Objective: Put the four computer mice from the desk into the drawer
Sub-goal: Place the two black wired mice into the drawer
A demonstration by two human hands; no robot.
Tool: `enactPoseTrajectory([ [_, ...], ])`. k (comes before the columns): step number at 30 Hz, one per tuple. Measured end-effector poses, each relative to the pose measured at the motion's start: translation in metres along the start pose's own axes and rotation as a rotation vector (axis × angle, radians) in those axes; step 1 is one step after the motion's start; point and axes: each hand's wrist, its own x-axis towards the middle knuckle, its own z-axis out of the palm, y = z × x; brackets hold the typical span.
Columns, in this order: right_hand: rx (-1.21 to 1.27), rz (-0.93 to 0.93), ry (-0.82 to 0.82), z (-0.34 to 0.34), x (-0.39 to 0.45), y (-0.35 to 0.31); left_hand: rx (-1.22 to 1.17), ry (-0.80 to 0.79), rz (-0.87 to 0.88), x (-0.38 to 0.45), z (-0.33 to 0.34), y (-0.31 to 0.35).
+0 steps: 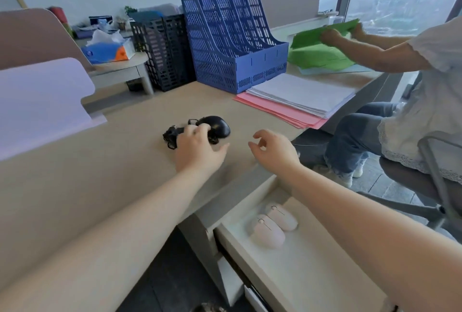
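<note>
Left hand (197,146) fingers rest on the black mouse (216,125) mid-worktop (100,161), right hand (272,149) spread empty; gather its tangled cable (171,136) before lifting to the drawer (312,269) near right.

The beige desk (112,161) carries a black mouse (217,125), blue file rack (232,44), and stacked papers (300,96).

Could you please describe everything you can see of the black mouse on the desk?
The black mouse is a glossy, dark, rounded wired mouse that looks like plastic, lying on the beige desk in front of the blue file rack. Its black cable is bunched in a tangle at its left. The left hand reaches over it, fingertips touching its near left side and covering part of it. The right hand is apart from it, open and empty. Whether a second mouse lies under the hand cannot be told.
</note>
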Motion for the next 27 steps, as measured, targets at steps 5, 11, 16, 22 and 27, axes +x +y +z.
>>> enactPoseTrajectory([
  [5,0.034,-0.018,-0.12,0.033,0.051,-0.018,0.188,-0.169,-0.154,0.056,-0.005,-0.043],
  [11,0.098,-0.015,-0.206,0.065,0.103,-0.038,0.137,-0.306,-0.193,0.092,0.004,-0.07],
  [16,0.02,-0.073,-0.281,0.081,0.118,-0.046,0.041,-0.449,-0.146,0.098,0.005,-0.075],
  [22,-0.043,-0.083,-0.211,0.076,0.107,-0.046,0.096,-0.496,-0.17,0.096,0.005,-0.071],
  [27,-0.005,-0.032,-0.161,0.054,0.084,-0.036,0.079,-0.473,-0.173,0.083,0.008,-0.063],
])
